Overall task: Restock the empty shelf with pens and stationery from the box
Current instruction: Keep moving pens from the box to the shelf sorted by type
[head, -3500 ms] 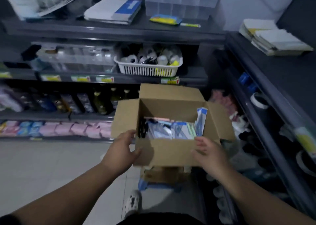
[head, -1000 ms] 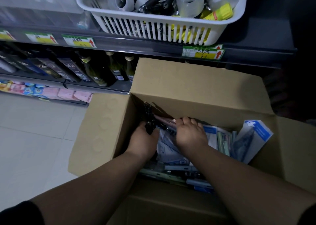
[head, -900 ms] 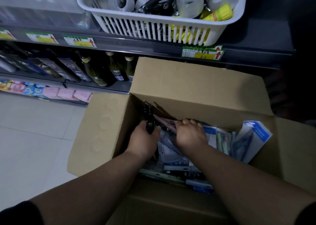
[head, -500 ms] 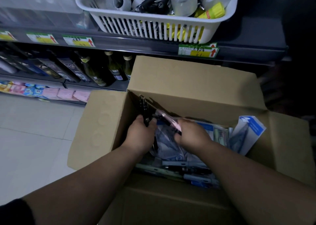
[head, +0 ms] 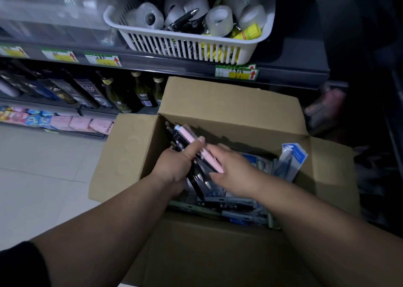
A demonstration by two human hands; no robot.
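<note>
as the left hand [head: 174, 166] clenches a bunch of pens [head: 188, 138] over the left rear corner of the box [head: 229, 103], the right hand [head: 236, 172] touches their lower ends, too blurred to tell if it pinches. best to square them up before lifting clear.

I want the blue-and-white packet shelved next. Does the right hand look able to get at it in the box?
Probably yes. The packet stands uncovered at the box's right end, flaps open, and the right hand is inside near it, though it pinches the pink pen now.
</note>
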